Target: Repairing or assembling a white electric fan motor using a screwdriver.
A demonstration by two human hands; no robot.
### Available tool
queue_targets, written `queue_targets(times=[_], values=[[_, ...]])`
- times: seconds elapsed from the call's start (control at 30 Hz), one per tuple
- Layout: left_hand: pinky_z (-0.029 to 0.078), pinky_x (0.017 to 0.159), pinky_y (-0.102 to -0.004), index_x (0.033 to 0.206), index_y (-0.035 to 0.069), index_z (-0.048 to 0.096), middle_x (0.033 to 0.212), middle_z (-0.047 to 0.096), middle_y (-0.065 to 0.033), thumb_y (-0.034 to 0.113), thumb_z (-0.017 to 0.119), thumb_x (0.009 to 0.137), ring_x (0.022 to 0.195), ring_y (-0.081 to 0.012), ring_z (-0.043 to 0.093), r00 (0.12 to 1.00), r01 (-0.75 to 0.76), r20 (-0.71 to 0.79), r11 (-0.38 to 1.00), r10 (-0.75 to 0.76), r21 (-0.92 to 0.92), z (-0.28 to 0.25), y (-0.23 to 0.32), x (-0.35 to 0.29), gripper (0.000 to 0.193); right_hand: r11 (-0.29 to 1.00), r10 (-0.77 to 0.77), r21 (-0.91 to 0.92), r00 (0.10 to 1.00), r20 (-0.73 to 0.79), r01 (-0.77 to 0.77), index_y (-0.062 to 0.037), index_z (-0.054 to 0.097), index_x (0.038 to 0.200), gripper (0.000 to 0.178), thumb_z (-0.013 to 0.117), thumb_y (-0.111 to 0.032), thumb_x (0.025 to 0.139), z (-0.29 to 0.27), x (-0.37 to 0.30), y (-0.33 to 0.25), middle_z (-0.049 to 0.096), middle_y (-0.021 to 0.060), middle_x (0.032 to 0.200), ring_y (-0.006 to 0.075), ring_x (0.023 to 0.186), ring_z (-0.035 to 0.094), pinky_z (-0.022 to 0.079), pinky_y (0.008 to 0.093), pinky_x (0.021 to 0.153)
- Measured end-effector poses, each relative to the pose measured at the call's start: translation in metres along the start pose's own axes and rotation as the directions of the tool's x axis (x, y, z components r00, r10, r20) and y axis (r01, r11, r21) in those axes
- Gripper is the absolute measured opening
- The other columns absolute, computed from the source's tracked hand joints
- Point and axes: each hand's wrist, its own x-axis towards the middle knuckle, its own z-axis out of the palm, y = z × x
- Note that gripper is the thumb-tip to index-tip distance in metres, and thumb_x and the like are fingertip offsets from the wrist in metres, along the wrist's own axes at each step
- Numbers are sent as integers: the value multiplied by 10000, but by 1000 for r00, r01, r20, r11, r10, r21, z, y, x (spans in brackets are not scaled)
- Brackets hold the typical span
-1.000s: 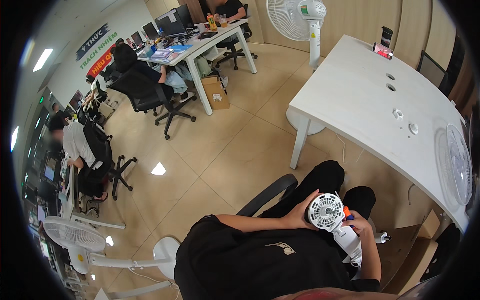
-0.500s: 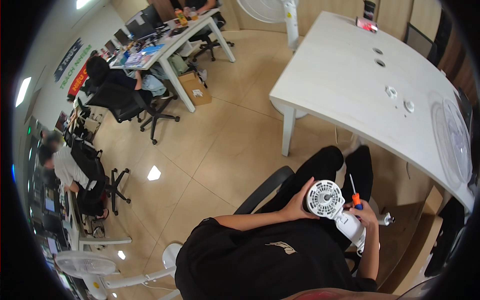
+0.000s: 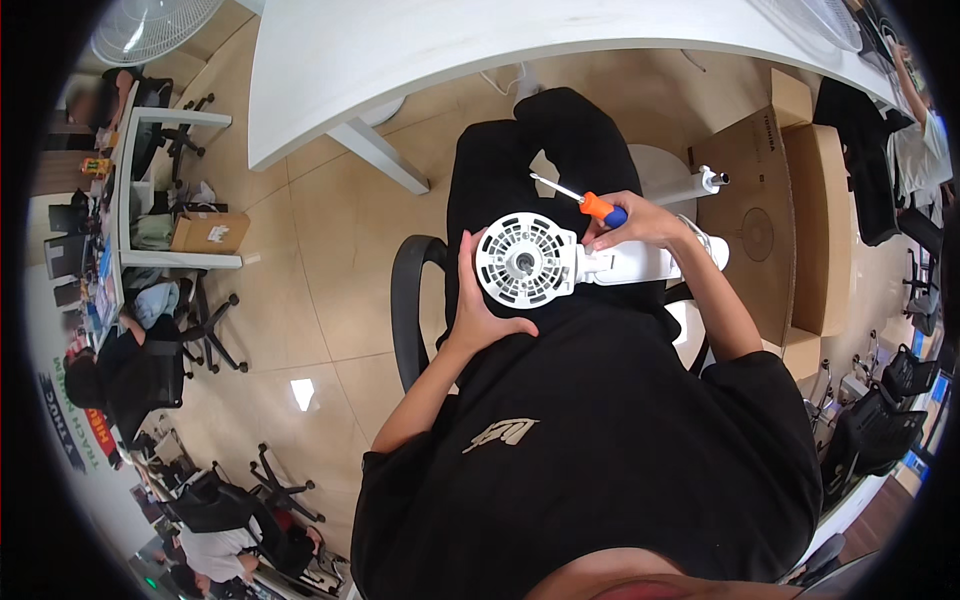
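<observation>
A white electric fan's motor head [image 3: 526,262] lies across my lap, its round slotted face up and a metal shaft at its centre. Its neck and white body [image 3: 635,263] stretch to the right. My left hand [image 3: 478,305] is curled around the left side of the motor head, with the thumb along its lower edge. In my right hand [image 3: 640,222] is a screwdriver [image 3: 603,210] with an orange and blue handle, its tip pointing up and left, away from the fan. That hand also rests against the fan's neck.
A white table [image 3: 420,45] stands ahead of my knees. To the right are an open cardboard box [image 3: 745,230] and a white pole on a round base [image 3: 690,184]. A chair armrest [image 3: 408,300] is at my left. People sit at desks on the far left.
My view has swung right and down, bringing the lap nearer the middle. The fan now lies more nearly crosswise. Both hands keep their hold, and the screwdriver now leans further left.
</observation>
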Motion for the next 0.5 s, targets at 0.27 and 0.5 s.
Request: queue_targets(times=[0.27, 0.5], values=[[314, 1230, -500, 1567, -13, 344, 1611, 365, -237, 683, 944, 493, 1501, -414, 367, 977, -177, 177, 922, 121, 343, -22, 48, 54, 1413, 997, 69, 36, 997, -41, -68, -29, 624, 1112, 476, 926, -83, 749, 6, -12, -4, 782, 113, 999, 138, 946, 702, 526, 309, 882], [400, 1186, -434, 1504, 30, 478, 1554, 477, -190, 433, 1015, 526, 1434, -363, 488, 934, -57, 349, 938, -70, 341, -21, 60, 73, 1186, 997, 80, -5, 997, -8, -80, -29, 648, 1174, 516, 942, -129, 762, 1, -5, 1, 785, 109, 1005, 135, 928, 711, 531, 293, 897]])
